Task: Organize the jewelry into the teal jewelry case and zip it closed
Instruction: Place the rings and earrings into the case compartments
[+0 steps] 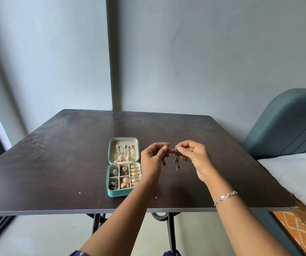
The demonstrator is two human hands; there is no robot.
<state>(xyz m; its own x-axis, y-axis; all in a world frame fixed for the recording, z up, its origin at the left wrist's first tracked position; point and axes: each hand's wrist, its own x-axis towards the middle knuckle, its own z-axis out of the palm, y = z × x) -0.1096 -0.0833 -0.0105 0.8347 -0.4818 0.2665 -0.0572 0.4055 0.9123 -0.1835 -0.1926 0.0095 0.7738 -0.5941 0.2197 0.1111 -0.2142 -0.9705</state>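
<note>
The teal jewelry case (111, 193) lies open near the middle of the dark table (56, 154). Gold chains (125, 154) hang inside its raised lid. Its compartments hold gold rings (135, 173), gold earrings and silver pieces. Just right of the case, above the table, my left hand (153, 157) and my right hand (192, 156) pinch a dark dangling earring (177, 160) between their fingertips. Another dark strand (164, 163) hangs below my left fingers. A silver bracelet (226, 197) circles my right wrist.
The table's front edge (93, 211) runs just below the case. A bed with a white sheet (299, 174) and a teal headboard (285, 126) stands close at the right. Grey walls rise behind the table. Folding table legs (170, 233) show underneath.
</note>
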